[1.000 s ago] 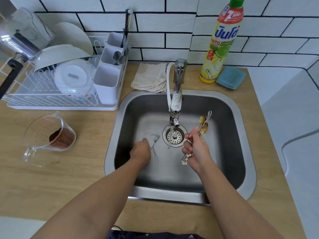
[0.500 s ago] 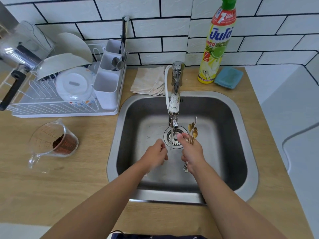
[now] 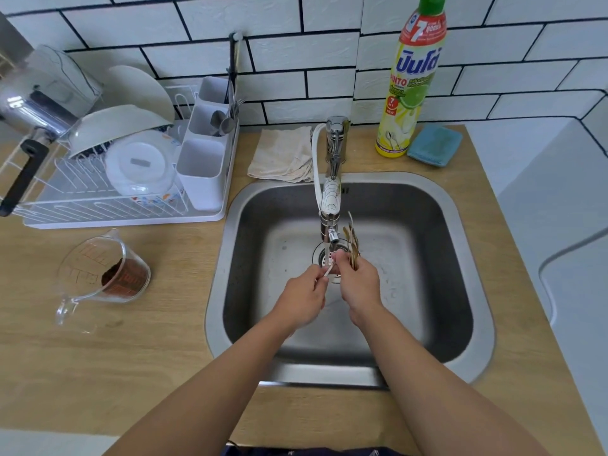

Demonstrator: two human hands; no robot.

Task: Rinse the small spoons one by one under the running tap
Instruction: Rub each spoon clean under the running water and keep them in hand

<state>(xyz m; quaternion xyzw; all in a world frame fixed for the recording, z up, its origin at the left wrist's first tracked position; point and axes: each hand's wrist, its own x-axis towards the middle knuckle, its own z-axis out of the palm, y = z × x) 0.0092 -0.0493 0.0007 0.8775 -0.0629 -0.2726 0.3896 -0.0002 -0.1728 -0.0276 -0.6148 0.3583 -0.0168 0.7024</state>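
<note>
Both hands are over the middle of the steel sink [image 3: 460, 225], just below the tap [image 3: 330, 209]. My right hand [image 3: 358, 284] is closed on a bundle of small gold and silver spoons [image 3: 352, 240] whose bowls stick up beside the tap's nozzle. My left hand [image 3: 304, 297] pinches a single small spoon [image 3: 329, 269], its tip held under the nozzle between the two hands. A thin stream of water drops from the nozzle toward the drain [image 3: 324, 255]. The handles of the bundle are hidden inside my fist.
A white dish rack [image 3: 125, 212] with bowls, plates and a cutlery holder [image 3: 204, 169] stands at the left. A glass measuring jug [image 3: 102, 278] lies near it. Behind the sink are a beige cloth [image 3: 283, 156], a dish soap bottle [image 3: 411, 80] and a blue sponge [image 3: 434, 144].
My left hand lifted a single spoon from the sink floor up to the tap. My right hand swung left with the bundle until both hands met under the nozzle.
</note>
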